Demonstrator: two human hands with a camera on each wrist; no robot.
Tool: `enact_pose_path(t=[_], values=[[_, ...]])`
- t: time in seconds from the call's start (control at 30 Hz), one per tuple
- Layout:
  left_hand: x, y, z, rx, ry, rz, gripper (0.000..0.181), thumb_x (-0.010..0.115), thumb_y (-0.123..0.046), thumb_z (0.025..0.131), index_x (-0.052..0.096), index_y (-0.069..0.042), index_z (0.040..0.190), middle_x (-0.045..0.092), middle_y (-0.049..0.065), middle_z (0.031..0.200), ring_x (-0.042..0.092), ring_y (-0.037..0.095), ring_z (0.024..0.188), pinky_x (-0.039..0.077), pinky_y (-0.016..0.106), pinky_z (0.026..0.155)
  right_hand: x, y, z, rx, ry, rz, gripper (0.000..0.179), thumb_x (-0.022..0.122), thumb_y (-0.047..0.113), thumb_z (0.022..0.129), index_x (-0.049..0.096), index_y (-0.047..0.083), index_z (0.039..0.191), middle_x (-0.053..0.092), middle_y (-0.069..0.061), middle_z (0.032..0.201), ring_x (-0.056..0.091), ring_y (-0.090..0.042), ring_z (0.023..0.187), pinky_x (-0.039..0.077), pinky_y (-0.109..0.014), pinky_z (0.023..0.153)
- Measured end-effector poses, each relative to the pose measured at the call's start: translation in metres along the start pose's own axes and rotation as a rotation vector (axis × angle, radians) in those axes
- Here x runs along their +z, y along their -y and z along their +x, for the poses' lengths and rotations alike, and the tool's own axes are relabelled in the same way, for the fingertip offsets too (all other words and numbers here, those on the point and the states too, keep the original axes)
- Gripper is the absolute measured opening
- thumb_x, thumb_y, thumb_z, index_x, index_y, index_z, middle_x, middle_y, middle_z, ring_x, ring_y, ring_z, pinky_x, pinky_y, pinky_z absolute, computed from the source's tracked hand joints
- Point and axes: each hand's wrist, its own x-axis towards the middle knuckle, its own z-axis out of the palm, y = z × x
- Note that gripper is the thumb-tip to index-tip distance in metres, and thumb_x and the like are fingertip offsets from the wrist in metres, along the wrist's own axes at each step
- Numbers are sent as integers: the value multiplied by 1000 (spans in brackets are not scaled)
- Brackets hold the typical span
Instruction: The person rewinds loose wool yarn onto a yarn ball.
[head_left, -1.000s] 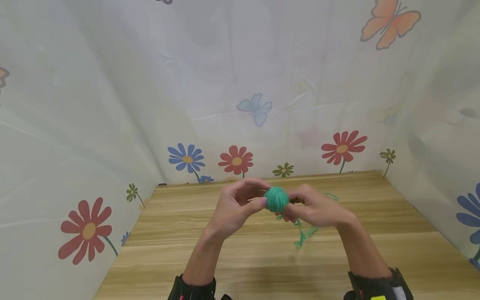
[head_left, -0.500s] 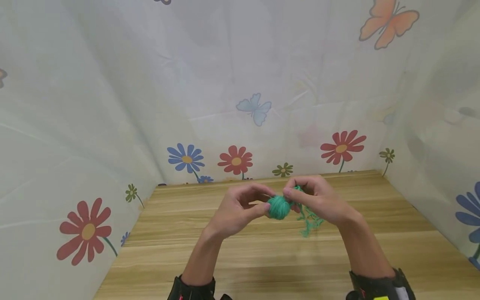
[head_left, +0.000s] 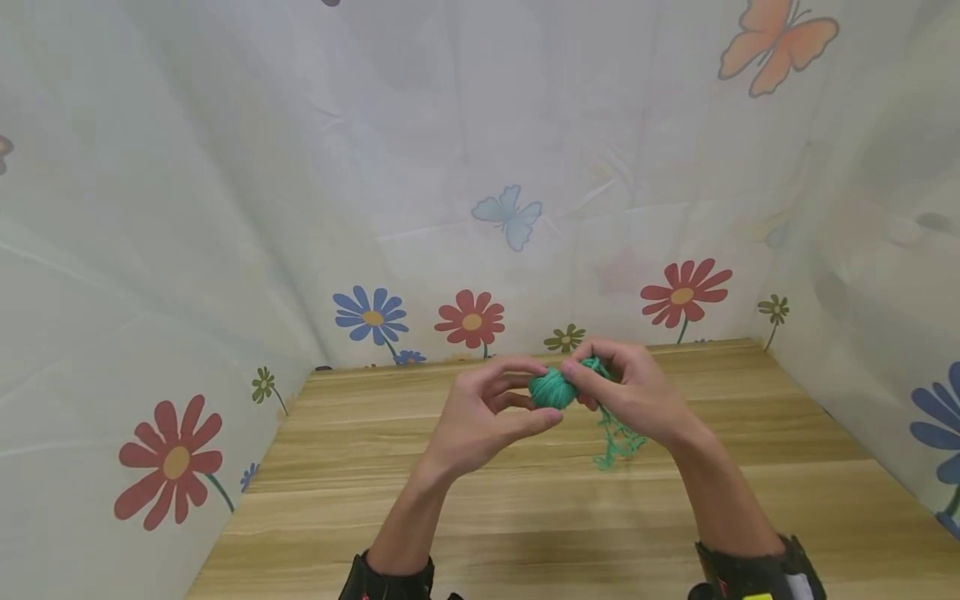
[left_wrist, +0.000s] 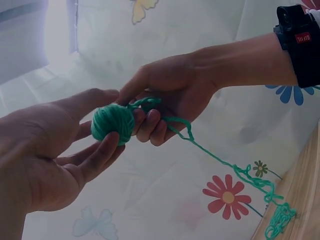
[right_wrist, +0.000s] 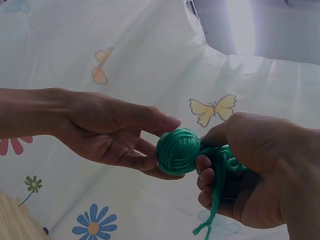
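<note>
A small ball of green yarn point(head_left: 552, 389) is held above the table, between both hands. My left hand point(head_left: 480, 417) holds it from the left, fingers curved behind it; in the right wrist view the left thumb lies along the ball's upper side. At the ball's right side, my right hand point(head_left: 633, 392) pinches the yarn, with a bunched loop of yarn point(right_wrist: 230, 161) inside its curled fingers. From there a loose, kinked tail of yarn point(head_left: 619, 440) hangs down. In the left wrist view, the tail point(left_wrist: 250, 175) stretches to a tangled end.
Beneath the hands lies a wood-grain table point(head_left: 360, 500). A pale curtain point(head_left: 420, 150) printed with flowers and butterflies surrounds it at the back and both sides. Each wrist wears a black band point(head_left: 757, 567).
My right hand has risen and gathered a loop of yarn into its fingers. The ball has turned, shifting right and then back left. In the head view, my left thumb has spread lower.
</note>
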Motion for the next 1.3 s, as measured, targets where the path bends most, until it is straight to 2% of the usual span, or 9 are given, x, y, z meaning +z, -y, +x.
enact_pose_path(t=[0.13,0.27,0.47,0.57,0.7,0.83,1.0,1.1,1.3], values=[[3,-1,0,15,-55,114,39,85,-5,83,69,-5,118,69,5,118,69,23,107,64,38,83,0,-1,0,-15,31,-15,11,60,4,103,67,4,95,54,-7,70,51,-21,61,46,-27,50],[1,-1,0,29,-63,135,37,83,-4,85,69,-4,119,68,7,115,71,22,103,64,41,82,-3,-1,-1,-13,45,5,12,59,4,104,67,3,95,55,-9,73,52,-24,64,47,-28,53],[-3,-6,1,72,13,63,36,77,7,86,68,4,121,69,18,114,71,25,101,62,43,88,-8,0,-1,76,2,51,20,57,15,107,68,2,96,60,-13,87,58,-30,85,54,-33,80],[-2,-16,1,89,73,37,36,76,12,85,67,10,120,66,21,117,69,26,104,60,46,91,-9,-1,0,128,-2,105,29,56,20,108,65,-3,93,60,-14,87,57,-33,89,53,-35,85],[1,-27,1,96,133,61,37,76,16,83,68,13,118,65,24,121,67,24,108,60,47,91,-11,-3,1,151,12,169,33,56,19,108,62,-9,92,59,-10,82,55,-33,84,54,-33,78],[3,-31,0,81,145,123,37,77,15,82,69,13,117,68,24,119,68,20,108,61,42,89,-11,-3,0,145,27,139,30,56,19,108,65,-7,94,57,-6,75,54,-29,76,52,-32,68],[5,-29,0,59,119,200,35,79,13,82,71,11,116,72,22,115,70,20,103,62,35,87,-10,0,-3,111,44,47,21,60,17,106,69,4,92,52,-5,69,49,-25,64,43,-35,53],[6,-29,1,48,98,221,35,79,12,82,72,10,116,74,22,113,72,22,100,63,37,85,-6,4,-4,78,61,23,16,62,12,104,71,5,92,53,-5,69,47,-25,60,40,-40,49],[6,-19,0,32,26,228,32,79,7,84,74,6,116,76,16,109,72,22,97,63,41,84,0,7,-5,-67,105,-26,16,62,1,101,75,7,94,55,-4,71,47,-20,56,42,-31,46]])
